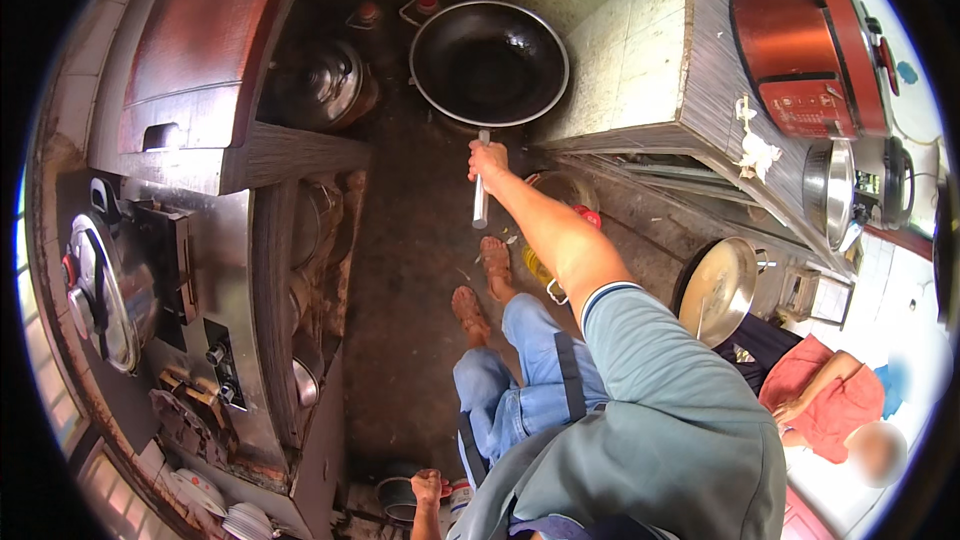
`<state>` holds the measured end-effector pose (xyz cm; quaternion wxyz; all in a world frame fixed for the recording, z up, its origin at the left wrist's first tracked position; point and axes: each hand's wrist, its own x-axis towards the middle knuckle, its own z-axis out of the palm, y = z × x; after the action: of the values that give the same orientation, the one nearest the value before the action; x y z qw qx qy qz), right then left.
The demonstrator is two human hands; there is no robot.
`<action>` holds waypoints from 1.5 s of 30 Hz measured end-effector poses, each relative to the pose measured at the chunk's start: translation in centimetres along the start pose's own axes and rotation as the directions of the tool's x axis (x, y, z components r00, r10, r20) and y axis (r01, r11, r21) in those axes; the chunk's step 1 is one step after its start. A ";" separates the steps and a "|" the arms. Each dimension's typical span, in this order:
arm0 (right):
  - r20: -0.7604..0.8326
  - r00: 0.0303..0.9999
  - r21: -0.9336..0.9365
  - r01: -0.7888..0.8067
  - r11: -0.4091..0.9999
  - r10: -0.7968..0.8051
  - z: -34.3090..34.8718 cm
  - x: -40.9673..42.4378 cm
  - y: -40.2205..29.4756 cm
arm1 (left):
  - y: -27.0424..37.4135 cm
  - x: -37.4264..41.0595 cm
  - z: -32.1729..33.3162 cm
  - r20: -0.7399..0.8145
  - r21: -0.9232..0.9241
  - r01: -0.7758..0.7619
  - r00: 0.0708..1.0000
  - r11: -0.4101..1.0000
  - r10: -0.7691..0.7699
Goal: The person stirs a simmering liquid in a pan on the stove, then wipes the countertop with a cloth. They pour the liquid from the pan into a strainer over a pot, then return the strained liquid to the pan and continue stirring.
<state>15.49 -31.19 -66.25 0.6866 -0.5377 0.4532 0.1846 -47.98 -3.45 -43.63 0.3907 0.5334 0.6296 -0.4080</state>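
Note:
A dark wok (491,64) with a pale metal rim is held out over the floor beside a tiled counter side. My right hand (489,163) grips its silver handle (480,206), with the arm stretched out. The wok's inside is black, with a shiny patch, and I see no food in it. My left hand (429,489) hangs low by my knee, fingers curled, with nothing visible in it. Close to that hand are a dark round basin (396,499) and a white container (461,495), partly hidden by my clothes.
A gas stove (225,262) bears a lidded pressure cooker (112,292). Below the red-brown board (202,52) is a lidded pot (330,79). A red electric cooker (806,56) stands on the right counter. Another person (821,397) sits near a large metal pan (720,289). A yellow oil bottle (536,264) is near my feet.

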 end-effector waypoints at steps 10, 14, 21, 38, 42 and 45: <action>0.095 0.988 -0.144 -0.108 0.984 0.123 -2.3 2.8 4.6 | 5.8 1.6 -0.5 0.061 -0.071 -0.225 0.971 0.972 0.229; 0.158 0.985 -0.407 0.133 0.904 -0.074 -3.0 0.8 3.8 | 8.0 1.5 -0.7 0.063 -0.048 -0.287 0.955 0.957 0.289; 0.247 0.904 -0.711 0.415 0.568 -0.350 -7.2 -6.8 6.1 | 13.3 1.8 -0.4 0.166 0.128 -0.494 0.865 0.860 0.473; -0.005 0.993 0.122 0.116 0.986 -0.116 -50.9 -26.8 4.7 | 23.3 -12.2 19.4 0.651 0.485 -0.852 0.203 -0.195 0.732; -0.176 0.972 0.116 0.175 0.978 -0.153 -62.0 -27.1 2.1 | 19.0 -14.6 29.4 0.797 0.321 -0.863 0.025 -0.389 0.603; -0.310 0.922 0.029 0.253 0.967 -0.232 -69.9 -25.2 -0.2 | 15.2 -17.0 36.6 0.859 0.380 -0.842 0.167 -0.383 0.484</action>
<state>-27.11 -88.69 -46.19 0.6440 -0.5878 0.4896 -0.0023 -28.76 -41.98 -42.57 0.2718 0.8243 -0.2866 -0.4056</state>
